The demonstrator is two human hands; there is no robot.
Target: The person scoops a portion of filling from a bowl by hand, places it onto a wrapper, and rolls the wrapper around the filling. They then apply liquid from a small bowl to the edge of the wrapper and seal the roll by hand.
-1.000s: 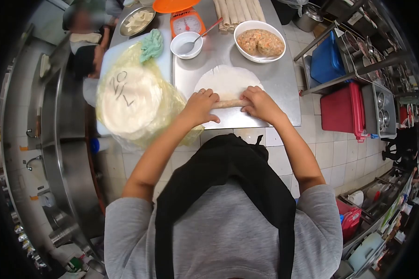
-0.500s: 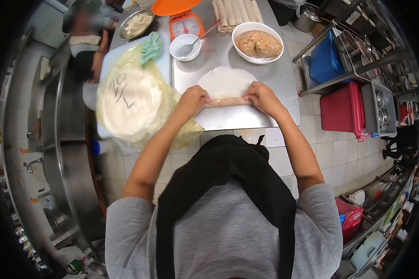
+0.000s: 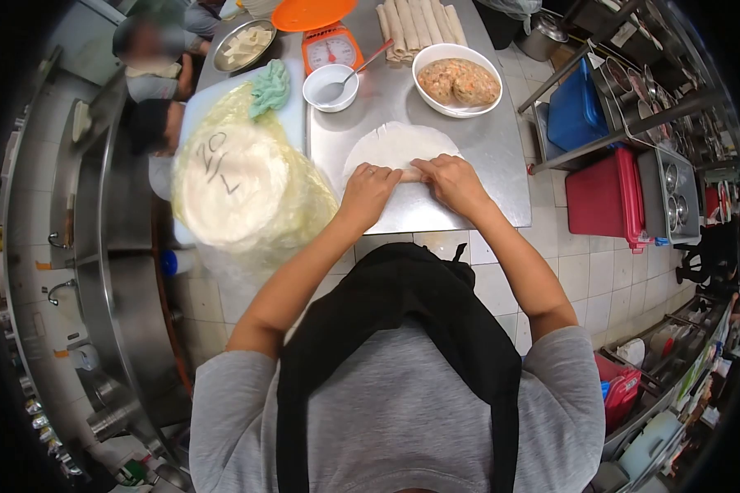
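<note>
A round white wrapper (image 3: pixel 403 142) lies on the steel table (image 3: pixel 436 215), its near edge rolled around a filling. My left hand (image 3: pixel 372 193) is closed on the left part of the roll, and my right hand (image 3: pixel 455 184) grips its right part, the two hands close together. Beyond the wrapper stand a white bowl of orange-flecked filling (image 3: pixel 459 80) and a smaller white bowl (image 3: pixel 319 103) with a spoon (image 3: pixel 355 72) in it. To the left, a stack of wrappers (image 3: pixel 234 181) sits in yellowish plastic with writing on it.
Finished rolls (image 3: pixel 419 26) are lined up at the table's far end. Left of them are an orange scale (image 3: pixel 331 51), a metal bowl of pale pieces (image 3: pixel 245 45) and a green cloth (image 3: pixel 269 86) on a white board. Other people stand at the upper left.
Both hands have moved inward along the roll and now nearly meet at its middle. The near edge of the wrapper has been folded over the filling.
</note>
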